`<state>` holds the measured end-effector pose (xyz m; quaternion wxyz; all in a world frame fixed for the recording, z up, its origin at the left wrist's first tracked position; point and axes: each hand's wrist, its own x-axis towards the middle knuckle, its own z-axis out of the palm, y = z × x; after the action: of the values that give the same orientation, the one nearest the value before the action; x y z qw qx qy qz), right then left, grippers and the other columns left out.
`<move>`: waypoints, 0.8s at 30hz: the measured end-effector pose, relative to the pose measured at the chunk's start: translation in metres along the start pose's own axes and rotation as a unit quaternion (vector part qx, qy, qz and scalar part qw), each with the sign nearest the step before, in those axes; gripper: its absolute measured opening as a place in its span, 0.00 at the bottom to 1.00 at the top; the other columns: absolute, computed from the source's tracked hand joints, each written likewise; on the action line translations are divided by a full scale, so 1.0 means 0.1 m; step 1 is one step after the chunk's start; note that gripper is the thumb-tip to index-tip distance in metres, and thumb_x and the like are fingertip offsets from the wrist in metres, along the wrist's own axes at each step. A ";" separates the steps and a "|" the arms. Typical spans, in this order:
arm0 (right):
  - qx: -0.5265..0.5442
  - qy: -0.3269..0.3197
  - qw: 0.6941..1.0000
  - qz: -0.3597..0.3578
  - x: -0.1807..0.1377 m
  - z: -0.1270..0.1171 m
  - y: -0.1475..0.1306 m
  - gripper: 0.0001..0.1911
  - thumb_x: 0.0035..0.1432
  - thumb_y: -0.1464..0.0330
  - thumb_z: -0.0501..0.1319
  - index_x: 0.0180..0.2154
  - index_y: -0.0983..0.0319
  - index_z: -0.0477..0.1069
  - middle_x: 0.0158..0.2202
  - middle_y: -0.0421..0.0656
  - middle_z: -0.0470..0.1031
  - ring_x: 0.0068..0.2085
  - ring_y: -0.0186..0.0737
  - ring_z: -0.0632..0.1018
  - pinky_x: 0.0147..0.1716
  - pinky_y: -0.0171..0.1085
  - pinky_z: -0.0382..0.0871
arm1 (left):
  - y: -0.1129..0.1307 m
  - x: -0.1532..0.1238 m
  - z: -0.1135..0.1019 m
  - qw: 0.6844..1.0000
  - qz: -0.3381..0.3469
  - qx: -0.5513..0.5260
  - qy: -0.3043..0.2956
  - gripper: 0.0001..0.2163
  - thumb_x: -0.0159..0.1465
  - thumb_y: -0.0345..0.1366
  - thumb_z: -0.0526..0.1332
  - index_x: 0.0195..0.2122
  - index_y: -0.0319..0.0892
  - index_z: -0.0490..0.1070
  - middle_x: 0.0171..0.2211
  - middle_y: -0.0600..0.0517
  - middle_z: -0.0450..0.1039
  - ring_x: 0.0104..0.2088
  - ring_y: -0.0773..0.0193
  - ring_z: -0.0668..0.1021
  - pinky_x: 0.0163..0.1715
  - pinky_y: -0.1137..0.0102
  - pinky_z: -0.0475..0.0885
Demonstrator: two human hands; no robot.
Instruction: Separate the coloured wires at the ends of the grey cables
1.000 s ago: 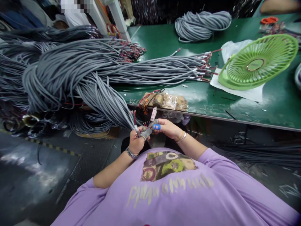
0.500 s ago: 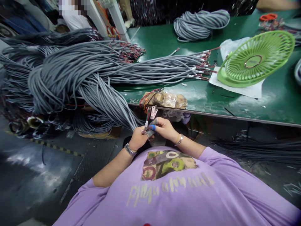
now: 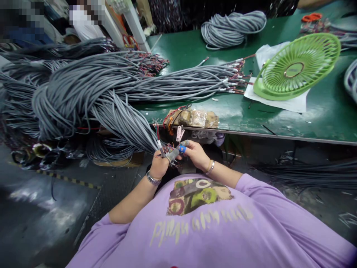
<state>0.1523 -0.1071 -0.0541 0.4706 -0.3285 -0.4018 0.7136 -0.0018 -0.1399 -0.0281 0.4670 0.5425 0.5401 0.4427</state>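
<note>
My left hand (image 3: 161, 163), a metal watch on its wrist, is closed round the ends of grey cables (image 3: 139, 128) that hang off the bench edge. One cable end (image 3: 159, 143) with a white sleeve and thin coloured wires stands up beside its fingers. More stripped wires (image 3: 169, 149) fan out between the two hands. Blue tape wraps a finger of my right hand (image 3: 196, 155), and its fingertips are pinched close to the left thumb, which has a grey cover. What lies inside that pinch is too small to make out.
A pink clothes peg (image 3: 180, 133) stands at the bench edge by a taped block (image 3: 198, 118). Piled grey cables (image 3: 75, 82) cover the bench's left side. A green fan (image 3: 297, 70) stands on the right, with a coiled cable (image 3: 232, 29) behind.
The white-sleeved cable end has swung left, away from my right fingertips. My left hand has turned and shifted slightly left, and more loose wire ends show between the hands.
</note>
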 end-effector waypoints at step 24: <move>-0.009 0.009 1.000 0.009 0.00 0.07 -0.02 0.17 0.43 0.58 0.71 0.24 0.64 0.70 0.19 0.35 0.67 0.23 0.28 0.63 0.25 0.32 0.56 | -0.18 0.00 0.10 0.981 0.028 -0.084 0.175 0.12 0.55 0.44 0.67 0.22 0.41 0.75 0.20 0.52 0.75 0.23 0.64 0.77 0.29 0.69 0.74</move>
<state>0.1474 -0.1081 -0.0492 0.4646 -0.3425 -0.4009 0.7114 0.0046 -0.1407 -0.0476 0.3964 0.4308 0.5586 0.5875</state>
